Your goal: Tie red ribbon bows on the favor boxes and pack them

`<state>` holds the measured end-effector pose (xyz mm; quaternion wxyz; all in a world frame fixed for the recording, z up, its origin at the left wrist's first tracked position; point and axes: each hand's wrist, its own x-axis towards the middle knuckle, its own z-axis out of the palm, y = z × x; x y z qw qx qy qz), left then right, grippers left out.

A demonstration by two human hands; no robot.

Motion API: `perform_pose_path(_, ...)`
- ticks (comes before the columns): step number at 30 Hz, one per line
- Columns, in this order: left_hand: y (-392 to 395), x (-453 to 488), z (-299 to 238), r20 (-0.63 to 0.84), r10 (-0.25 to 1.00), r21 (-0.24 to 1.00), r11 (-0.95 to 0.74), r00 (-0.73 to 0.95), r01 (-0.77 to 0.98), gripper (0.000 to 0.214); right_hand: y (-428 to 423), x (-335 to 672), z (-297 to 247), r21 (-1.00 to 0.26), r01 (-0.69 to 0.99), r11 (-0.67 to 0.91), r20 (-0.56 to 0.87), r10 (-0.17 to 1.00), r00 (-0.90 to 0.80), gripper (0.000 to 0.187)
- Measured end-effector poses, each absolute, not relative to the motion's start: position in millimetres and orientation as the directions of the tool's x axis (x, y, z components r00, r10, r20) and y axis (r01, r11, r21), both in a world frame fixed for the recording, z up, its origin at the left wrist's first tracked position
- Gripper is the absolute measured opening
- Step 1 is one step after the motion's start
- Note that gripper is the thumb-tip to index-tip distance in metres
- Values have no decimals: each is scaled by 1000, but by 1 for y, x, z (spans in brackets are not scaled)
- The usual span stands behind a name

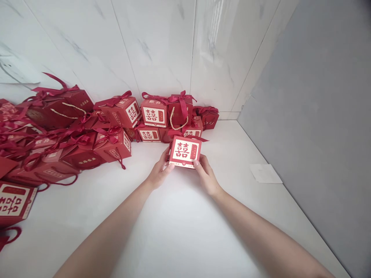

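Note:
Between my two hands is a red gift box (184,151) with a white label, dark red characters and a ribbon on top. My left hand (159,172) grips its left side, the thumb at the lower front corner. On the opposite side my right hand (207,173) is closed round the box, thumb on the front edge. Most of the fingers are hidden behind it. Just behind the held box, similar ribboned boxes stand stacked in two layers, among them a labelled box (154,113) and a darker one with a gold cord (180,110).
A large heap of red boxes (84,148) with ribbons and cord handles fills the left side. Marbled wall tiles (162,46) rise behind, and a grey panel (324,127) borders the right. A white paper (265,173) lies on the white surface (179,231) near that panel.

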<state>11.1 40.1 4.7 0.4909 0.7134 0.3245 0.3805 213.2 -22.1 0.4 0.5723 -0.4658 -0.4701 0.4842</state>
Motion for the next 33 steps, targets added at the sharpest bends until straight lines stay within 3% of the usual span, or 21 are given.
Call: perform_pose_path(33, 39, 12, 7, 234, 838, 942, -320, 492, 97, 69, -22, 213, 1, -992, -88, 95, 86, 991, 99, 46)
